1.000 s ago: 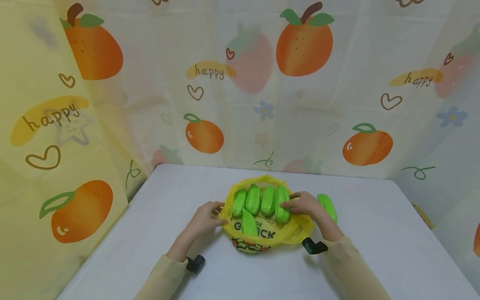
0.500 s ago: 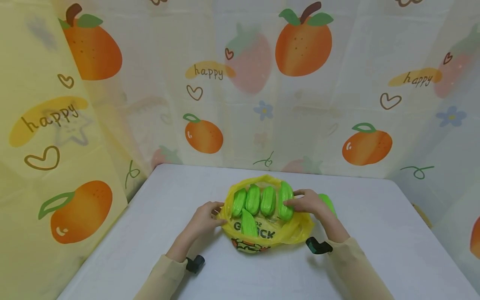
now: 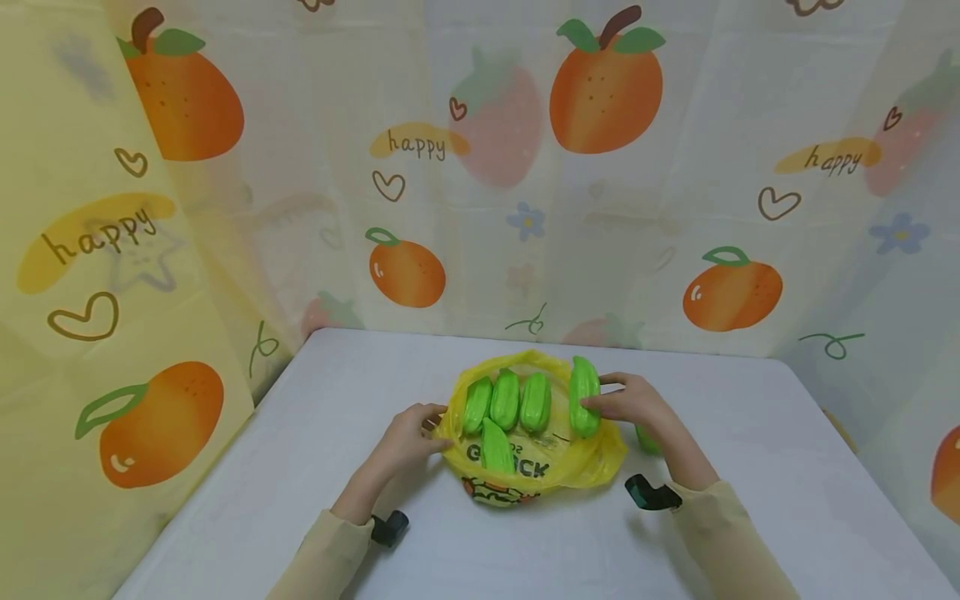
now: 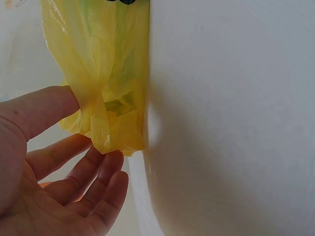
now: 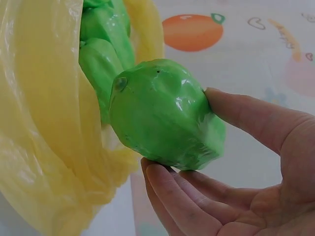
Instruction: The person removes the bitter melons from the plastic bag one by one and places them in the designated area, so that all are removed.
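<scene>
A yellow plastic bag lies on the table with its mouth spread wide. My left hand is at its left rim, the thin plastic between thumb and fingers in the left wrist view. Inside the bag sit several glossy green, long, ridged fruit-like pieces; three stand side by side, and one green piece leans at the front. My right hand holds another green fruit-like piece at the bag's right side, thumb on one side and fingertips underneath. This piece points upward, its narrow end at the top.
One more green piece lies on the white table to the right of the bag, mostly hidden behind my right forearm. A fruit-printed curtain hangs behind the table and along its left side.
My right hand has moved rightward and slightly up with the green piece, away from the row of others in the bag. My left hand has stayed at the left rim.
</scene>
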Action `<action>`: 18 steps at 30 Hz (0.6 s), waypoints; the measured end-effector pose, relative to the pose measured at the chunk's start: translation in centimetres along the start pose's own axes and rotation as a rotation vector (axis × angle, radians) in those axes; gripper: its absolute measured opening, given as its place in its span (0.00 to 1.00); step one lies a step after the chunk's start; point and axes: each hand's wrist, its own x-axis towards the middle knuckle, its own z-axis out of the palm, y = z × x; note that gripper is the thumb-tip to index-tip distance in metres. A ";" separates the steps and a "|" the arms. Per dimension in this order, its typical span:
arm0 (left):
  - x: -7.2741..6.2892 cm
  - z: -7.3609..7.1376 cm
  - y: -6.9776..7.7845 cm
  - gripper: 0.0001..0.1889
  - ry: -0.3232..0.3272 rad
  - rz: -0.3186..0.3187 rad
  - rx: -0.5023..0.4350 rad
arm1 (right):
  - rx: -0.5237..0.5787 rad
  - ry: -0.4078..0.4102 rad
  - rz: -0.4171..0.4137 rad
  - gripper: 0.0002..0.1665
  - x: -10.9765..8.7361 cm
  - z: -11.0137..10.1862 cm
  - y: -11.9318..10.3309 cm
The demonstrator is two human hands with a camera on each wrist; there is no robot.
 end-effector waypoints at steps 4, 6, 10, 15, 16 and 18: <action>-0.1 0.0 0.0 0.30 0.001 0.004 -0.001 | -0.024 -0.001 -0.008 0.47 -0.3 -0.5 0.2; -0.1 -0.1 0.1 0.30 0.002 0.002 -0.002 | -0.027 -0.005 -0.014 0.48 -0.4 -0.8 0.3; -0.1 -0.1 0.2 0.30 0.004 0.001 0.002 | -0.021 -0.011 -0.019 0.48 -0.8 -1.4 0.4; -0.1 -0.1 0.2 0.30 0.004 0.004 0.003 | -0.014 -0.014 -0.027 0.49 -1.2 -2.1 0.5; -0.1 -0.1 0.2 0.30 0.004 0.005 0.003 | -0.013 -0.014 -0.026 0.48 -1.3 -2.3 0.6; -0.1 -0.1 0.2 0.29 0.006 0.007 0.002 | -0.001 -0.017 -0.027 0.49 -1.4 -2.6 0.8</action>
